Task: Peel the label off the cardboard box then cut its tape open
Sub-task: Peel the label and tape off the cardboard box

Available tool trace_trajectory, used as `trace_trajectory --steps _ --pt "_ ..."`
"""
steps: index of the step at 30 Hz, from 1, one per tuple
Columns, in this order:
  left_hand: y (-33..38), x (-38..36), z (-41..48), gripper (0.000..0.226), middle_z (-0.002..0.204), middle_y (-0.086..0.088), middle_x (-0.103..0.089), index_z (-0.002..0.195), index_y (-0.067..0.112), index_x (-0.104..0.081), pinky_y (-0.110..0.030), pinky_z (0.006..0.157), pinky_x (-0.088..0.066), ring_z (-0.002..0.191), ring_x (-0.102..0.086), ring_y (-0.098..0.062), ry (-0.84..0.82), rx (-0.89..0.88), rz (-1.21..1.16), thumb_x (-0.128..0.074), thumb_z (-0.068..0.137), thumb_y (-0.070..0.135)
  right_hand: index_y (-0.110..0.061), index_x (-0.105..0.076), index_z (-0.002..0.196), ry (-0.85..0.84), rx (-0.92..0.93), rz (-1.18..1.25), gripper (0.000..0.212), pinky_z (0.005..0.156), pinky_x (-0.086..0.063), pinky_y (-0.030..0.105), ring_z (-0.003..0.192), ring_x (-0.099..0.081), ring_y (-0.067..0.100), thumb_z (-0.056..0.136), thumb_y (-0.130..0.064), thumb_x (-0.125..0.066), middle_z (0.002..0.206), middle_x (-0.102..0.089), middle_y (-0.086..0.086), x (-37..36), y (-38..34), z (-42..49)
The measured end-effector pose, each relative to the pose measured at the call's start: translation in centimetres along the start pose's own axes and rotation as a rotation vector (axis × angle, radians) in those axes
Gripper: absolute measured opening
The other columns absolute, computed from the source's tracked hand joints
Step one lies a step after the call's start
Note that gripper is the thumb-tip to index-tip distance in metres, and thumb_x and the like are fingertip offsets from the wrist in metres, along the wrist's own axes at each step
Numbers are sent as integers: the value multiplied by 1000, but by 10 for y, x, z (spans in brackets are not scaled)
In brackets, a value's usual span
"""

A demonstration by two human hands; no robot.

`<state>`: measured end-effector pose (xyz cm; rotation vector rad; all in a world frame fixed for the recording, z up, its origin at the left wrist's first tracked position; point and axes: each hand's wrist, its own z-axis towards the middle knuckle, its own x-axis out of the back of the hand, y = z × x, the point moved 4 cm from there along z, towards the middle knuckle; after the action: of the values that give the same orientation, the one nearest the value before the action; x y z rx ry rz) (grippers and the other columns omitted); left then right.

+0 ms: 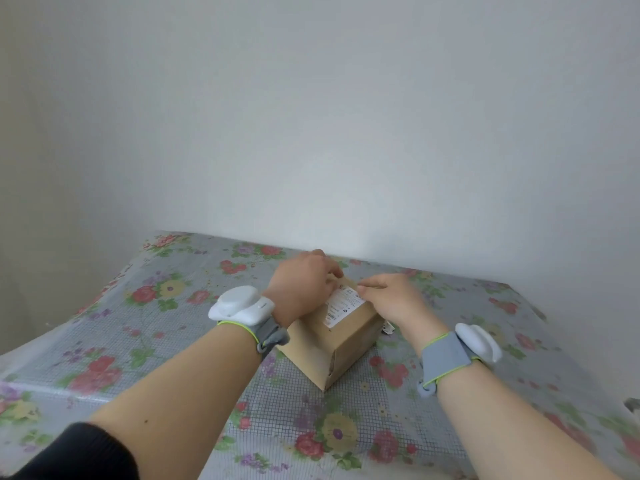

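Head view looks down on a cardboard box standing on a table under a flowered cover, one corner of the box turned toward the person. The white label lies on the top face, and as far as can be seen it is flat and whole, with no corner plainly lifted. The left hand lies over the left part of the top, its fingers curled down at the far edge by the label's far end, so it seems to steady the box. The right hand reaches in from the other side, its fingertips bunched together at the label's right edge; whether they already pinch a bit of the paper or only pick at it cannot be told. Each wrist wears a grey band carrying a white device.

By this showing the task is at its very start: the peeling is being begun and almost all of the label is left to come off. The tape cut is not yet touched, and no knife or scissors is in sight. A small white scrap lies just beside the box on the right, too blurred to name
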<state>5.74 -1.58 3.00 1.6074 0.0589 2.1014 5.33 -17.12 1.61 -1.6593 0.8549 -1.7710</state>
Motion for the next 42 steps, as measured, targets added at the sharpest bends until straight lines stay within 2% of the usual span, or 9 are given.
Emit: trace_trajectory --steps 6,11,15,17,20,26,30,36,42 --pt "13 -5 12 15 106 3 -61 95 24 -66 -27 70 -40 99 -58 -20 70 -46 68 -54 88 24 -18 -70 106 -8 -12 -3 24 82 -44 29 107 -57 20 90 -33 -58 116 -66 1 -2 6 -2" --pt "14 -6 12 16 107 2 -60 96 22 -64 -29 68 -38 98 -58 -21 94 -96 135 -49 91 23 -1 -70 98 32 -39 48 36 81 -50 38 89 -62 29 84 -34 -64 105 -68 17 -7 6 -4" --pt "14 -8 11 16 108 3 -59 98 22 -62 -31 67 -37 98 -58 -22 104 -123 174 -46 93 23 -14 -69 84 21 -77 96 17 77 -44 31 84 -55 19 84 -31 -64 87 -64 3 -8 5 -3" --pt "13 -9 11 17 108 3 -58 98 22 -61 -30 67 -35 98 -58 -22 98 -123 168 -45 93 23 -10 -70 87 26 -82 90 22 75 -43 31 82 -54 20 83 -31 -64 90 -66 6 -8 5 -2" --pt "12 -9 9 16 108 3 -58 99 21 -60 -30 67 -36 96 -58 -22 78 -115 127 -45 94 23 -8 -72 92 48 -86 83 26 73 -44 32 80 -54 21 83 -30 -63 100 -69 11 -9 5 -2" --pt "6 -6 8 18 110 -2 -58 104 16 -61 -31 73 -40 97 -59 -26 56 -23 9 -48 94 24 -8 -72 90 49 -111 123 23 70 -40 30 76 -53 19 82 -28 -64 101 -69 11 -9 6 -3" --pt "-1 -3 7 16 109 -7 -59 102 12 -61 -31 77 -40 99 -56 -26 57 48 -92 -49 93 20 -14 -70 88 44 -95 109 19 71 -41 30 77 -52 18 85 -31 -62 88 -62 4 -9 6 -4" --pt "-10 2 3 17 86 -6 -65 91 14 -67 -29 72 -46 88 -63 -26 50 138 -336 -50 91 13 -16 -67 103 34 -73 99 27 78 -44 30 90 -51 20 91 -38 -56 87 -57 -5 -11 8 -7" --pt "-6 1 3 41 118 3 -59 126 29 -56 -29 89 -45 107 -57 -17 -34 43 -321 -47 90 11 -17 -66 108 35 -48 87 32 85 -49 37 89 -53 21 92 -41 -53 79 -53 -12 -13 10 -8"
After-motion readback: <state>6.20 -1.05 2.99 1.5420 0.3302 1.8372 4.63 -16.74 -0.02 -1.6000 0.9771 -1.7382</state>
